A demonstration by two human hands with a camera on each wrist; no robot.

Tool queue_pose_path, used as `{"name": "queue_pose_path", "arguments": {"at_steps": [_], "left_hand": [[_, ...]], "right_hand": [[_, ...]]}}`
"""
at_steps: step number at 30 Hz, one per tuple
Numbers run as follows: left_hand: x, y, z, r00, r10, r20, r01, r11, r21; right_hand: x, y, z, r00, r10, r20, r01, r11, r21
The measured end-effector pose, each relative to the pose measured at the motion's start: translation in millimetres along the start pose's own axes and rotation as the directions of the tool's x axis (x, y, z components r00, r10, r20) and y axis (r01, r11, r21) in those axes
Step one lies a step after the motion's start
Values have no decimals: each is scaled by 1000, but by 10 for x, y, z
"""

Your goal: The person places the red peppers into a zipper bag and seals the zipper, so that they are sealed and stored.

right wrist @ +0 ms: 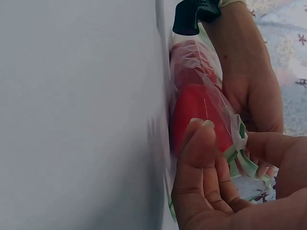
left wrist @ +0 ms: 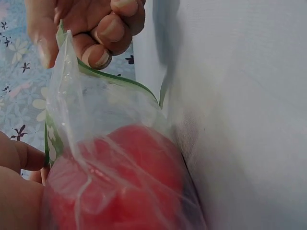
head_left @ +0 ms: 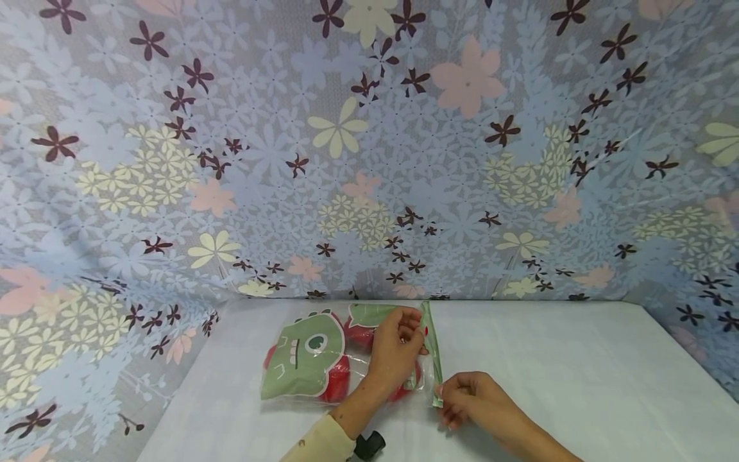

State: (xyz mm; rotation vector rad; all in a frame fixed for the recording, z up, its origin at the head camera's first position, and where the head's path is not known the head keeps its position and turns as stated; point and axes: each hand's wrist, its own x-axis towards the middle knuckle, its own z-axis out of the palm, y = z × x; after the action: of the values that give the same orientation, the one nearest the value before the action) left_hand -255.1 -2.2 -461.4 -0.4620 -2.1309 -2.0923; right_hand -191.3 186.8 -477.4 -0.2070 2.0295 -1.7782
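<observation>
A clear zip bag (head_left: 306, 356) printed with a green dinosaur face lies on the table, with red items (left wrist: 129, 177) inside whose kind the plastic blurs. Its green zip edge (head_left: 434, 356) runs along the right side. My left hand (head_left: 392, 353) reaches across the bag and pinches that edge toward its far end; in the left wrist view its fingers (left wrist: 29, 155) touch the green strip. At the near corner, my right hand (head_left: 482, 404) holds the end of the zip edge between thumb and curled fingers. A small white piece (right wrist: 240, 140) shows at this corner in the right wrist view.
The bag sits on a white-covered table (head_left: 548, 359). Flower-patterned cloth (head_left: 404, 160) hangs behind it and at both sides. A black device (head_left: 369, 444) sits at the left wrist, below a pale yellow sleeve (head_left: 323, 439).
</observation>
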Motion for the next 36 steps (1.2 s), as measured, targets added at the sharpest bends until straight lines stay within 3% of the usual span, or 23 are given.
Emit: {"name": "queue_pose_path", "arguments": {"at_steps": [11, 18, 23, 30, 33, 36], "left_hand": [[-26, -1, 0, 999, 21, 36, -23, 998, 52], [-92, 42, -12, 996, 75, 57, -81, 989, 124], [-143, 104, 14, 993, 111, 39, -117, 973, 201], [-242, 140, 73, 977, 199, 78, -212, 951, 226], [-313, 144, 100, 980, 177, 86, -192, 957, 219], [-431, 142, 114, 988, 102, 116, -123, 972, 199]], "right_hand": [[3, 44, -19, 1000, -27, -3, 27, 999, 44], [14, 68, -39, 1000, -21, -5, 21, 998, 60], [30, 78, -59, 1000, -22, -18, 23, 998, 54], [66, 79, -77, 998, -51, -20, 53, 996, 65], [70, 84, -86, 998, -61, -24, 63, 996, 67], [65, 95, -98, 997, -65, -32, 67, 995, 67]]}}
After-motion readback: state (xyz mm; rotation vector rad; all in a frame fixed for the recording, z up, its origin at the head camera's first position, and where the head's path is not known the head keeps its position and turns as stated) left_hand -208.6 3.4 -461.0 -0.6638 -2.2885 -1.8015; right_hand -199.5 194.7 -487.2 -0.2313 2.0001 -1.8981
